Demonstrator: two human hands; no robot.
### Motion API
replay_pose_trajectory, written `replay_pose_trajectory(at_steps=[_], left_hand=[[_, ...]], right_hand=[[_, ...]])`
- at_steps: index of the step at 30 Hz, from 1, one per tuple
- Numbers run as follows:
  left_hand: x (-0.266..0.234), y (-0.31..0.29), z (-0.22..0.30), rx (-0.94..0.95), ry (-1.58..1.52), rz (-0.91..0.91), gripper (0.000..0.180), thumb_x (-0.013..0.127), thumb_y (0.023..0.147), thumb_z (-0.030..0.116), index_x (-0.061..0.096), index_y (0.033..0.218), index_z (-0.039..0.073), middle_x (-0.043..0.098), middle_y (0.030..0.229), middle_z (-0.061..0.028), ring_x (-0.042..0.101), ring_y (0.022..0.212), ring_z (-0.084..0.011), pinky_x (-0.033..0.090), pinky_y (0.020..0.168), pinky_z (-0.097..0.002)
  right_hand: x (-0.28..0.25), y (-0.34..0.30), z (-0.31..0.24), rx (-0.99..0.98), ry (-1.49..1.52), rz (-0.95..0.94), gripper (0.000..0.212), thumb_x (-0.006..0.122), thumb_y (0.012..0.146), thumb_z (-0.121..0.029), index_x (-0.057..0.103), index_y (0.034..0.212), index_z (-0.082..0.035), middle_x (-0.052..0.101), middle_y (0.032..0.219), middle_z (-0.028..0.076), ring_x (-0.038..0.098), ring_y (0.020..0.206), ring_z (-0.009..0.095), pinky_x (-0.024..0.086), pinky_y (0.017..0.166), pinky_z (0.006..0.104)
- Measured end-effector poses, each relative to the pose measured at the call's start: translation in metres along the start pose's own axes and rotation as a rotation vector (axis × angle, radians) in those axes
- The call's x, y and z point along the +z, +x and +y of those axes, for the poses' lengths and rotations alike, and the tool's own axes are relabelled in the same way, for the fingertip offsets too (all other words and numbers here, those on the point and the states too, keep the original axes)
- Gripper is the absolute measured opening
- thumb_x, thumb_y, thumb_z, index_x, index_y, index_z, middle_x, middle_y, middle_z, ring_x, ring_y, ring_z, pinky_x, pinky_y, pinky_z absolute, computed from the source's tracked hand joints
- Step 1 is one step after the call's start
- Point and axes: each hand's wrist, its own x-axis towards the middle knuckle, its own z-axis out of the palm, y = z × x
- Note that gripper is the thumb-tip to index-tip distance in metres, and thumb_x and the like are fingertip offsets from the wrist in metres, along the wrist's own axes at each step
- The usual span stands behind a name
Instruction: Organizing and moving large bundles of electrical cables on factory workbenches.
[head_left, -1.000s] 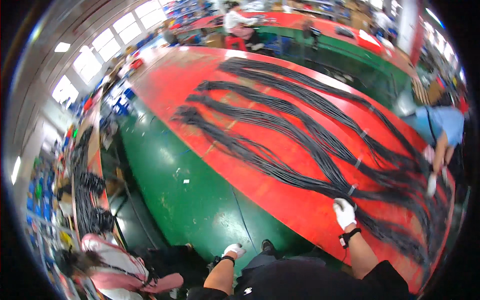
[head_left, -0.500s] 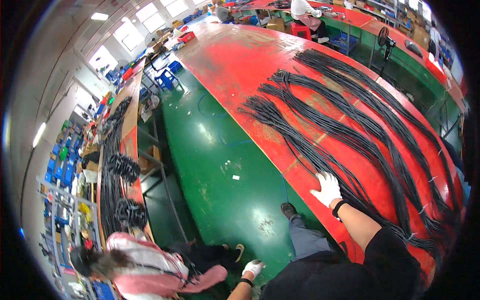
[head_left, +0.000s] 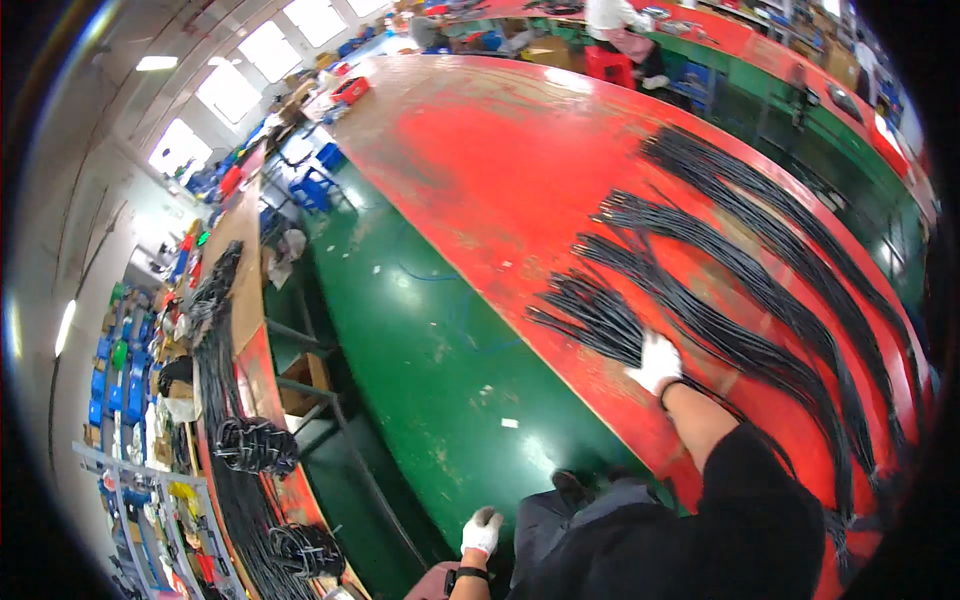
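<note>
My right hand point(head_left: 657, 362), in a white glove, is closed round the nearest bundle of black cables point(head_left: 595, 318) on the red table. The bundle's loose ends fan out beyond my fingers, toward the table's left edge. Behind my hand, part of this bundle is hidden under my forearm. More long black cable bundles point(head_left: 690, 310) lie alongside it to the right, bending toward me. My left hand point(head_left: 481, 532), also gloved in white, hangs low over the green floor, its fingers curled in, with nothing seen in them.
The red table point(head_left: 470, 140) stretches far ahead. Across the green aisle, a long workbench point(head_left: 257, 360) bears black cables and coiled bundles point(head_left: 255, 445). A blue stool point(head_left: 312, 190) stands on the floor farther off. A pink sleeve point(head_left: 435, 582) shows beside my left wrist. Another person sits far ahead.
My right hand has gone from resting on the cables to gripping them, nearer their fanned ends. The view has shifted. The co-worker in pink has mostly left the picture at lower left.
</note>
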Motion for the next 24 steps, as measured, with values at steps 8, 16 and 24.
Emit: replay_pose_trajectory(at_steps=[8,16,24], left_hand=[[-0.17,0.199,-0.076,-0.163,0.44,-0.228,0.063,0.069,0.094,0.054,0.069,0.143,0.015,0.07,0.144,-0.0172,0.066,0.133,-0.0347,0.05,0.115,-0.0408],[-0.392,0.445,0.133,-0.008,0.573,-0.151,0.061,0.063,0.096,0.048,0.071,0.137,0.005,0.072,0.138,-0.0222,0.066,0.13,-0.0402,0.053,0.111,-0.0444],[-0.459,0.67,0.232,0.261,0.174,-0.037,0.057,0.066,0.098,0.048,0.071,0.138,0.008,0.074,0.136,-0.0191,0.069,0.128,-0.0372,0.052,0.111,-0.0404]], right_hand=[[0.032,0.055,-0.016,0.159,-0.037,-0.084,0.104,0.089,0.077,-0.041,0.038,0.158,0.002,0.057,0.145,0.027,0.062,0.13,0.044,0.053,0.109,0.0505],[0.008,0.109,-0.127,1.098,-0.25,-0.166,0.088,0.076,0.089,-0.02,0.03,0.164,-0.013,0.036,0.168,0.02,0.048,0.148,0.038,0.046,0.119,0.0477],[0.036,0.267,-0.343,0.455,0.173,0.727,0.068,0.062,0.086,0.003,0.051,0.152,-0.007,0.045,0.159,0.026,0.046,0.147,0.046,0.038,0.125,0.0507]])
